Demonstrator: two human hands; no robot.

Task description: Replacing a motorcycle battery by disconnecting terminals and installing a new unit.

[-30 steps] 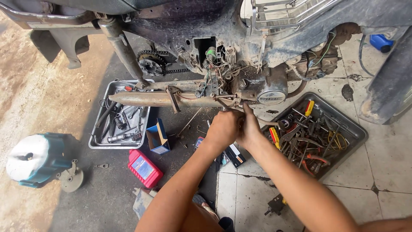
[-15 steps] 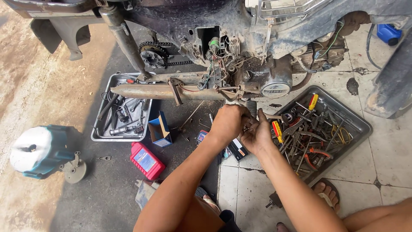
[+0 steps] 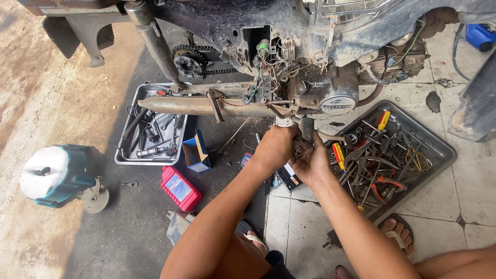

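A person crouched beside a stripped motorcycle (image 3: 289,31) works with both hands low under its engine (image 3: 330,95). The left hand (image 3: 275,147) is curled into a fist around a small metal part just below the frame, knuckles up. The right hand (image 3: 311,163) cups beneath it, palm up and fingers half bent, touching the left; what it pinches cannot be made out. Both sit just beneath the black rubber footpeg (image 3: 307,128) and the rusty exhaust pipe (image 3: 206,106), which runs left across the picture.

Against the earlier frames, the hands have dropped away from the frame and drawn closer to the body, the right turning from a reach upward to an open cup. The view has also tilted down, bringing a sandalled foot (image 3: 395,232) into sight.

To the right lies a grey tray of pliers and screwdrivers (image 3: 439,147); to the left, a second metal tray of sockets (image 3: 124,150). A blue carton (image 3: 196,152) and a red bottle (image 3: 180,188) rest on the floor between them, with a teal-and-white part (image 3: 54,175) well apart at far left.
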